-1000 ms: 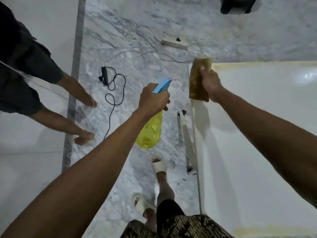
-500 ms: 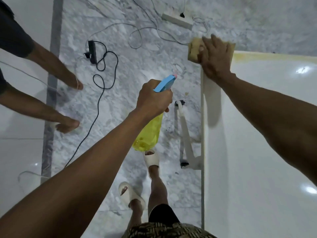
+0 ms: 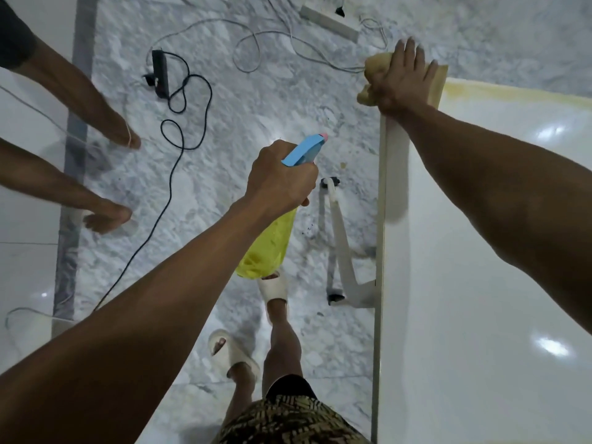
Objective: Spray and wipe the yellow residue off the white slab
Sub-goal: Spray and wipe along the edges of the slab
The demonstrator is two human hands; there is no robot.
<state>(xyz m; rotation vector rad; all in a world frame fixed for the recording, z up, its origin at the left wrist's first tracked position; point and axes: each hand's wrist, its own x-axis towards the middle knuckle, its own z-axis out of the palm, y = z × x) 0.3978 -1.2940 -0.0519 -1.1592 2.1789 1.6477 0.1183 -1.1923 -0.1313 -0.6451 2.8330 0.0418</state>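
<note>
The glossy white slab fills the right side, with yellow residue in a band along its far edge. My right hand presses a tan cloth flat onto the slab's far left corner, fingers spread over it. My left hand is closed on a spray bottle with a blue head and yellow body. The bottle hangs over the floor, left of the slab's edge, nozzle pointing toward the far corner.
Another person's bare feet stand at the left. A black adapter and cable and a white power strip with cords lie on the marble floor. The slab's white support leg juts out beside my sandalled feet.
My right hand carried the cloth from the slab's left edge up to the far corner and flattened over it. The left hand kept the bottle steady while the view shifted nearer.
</note>
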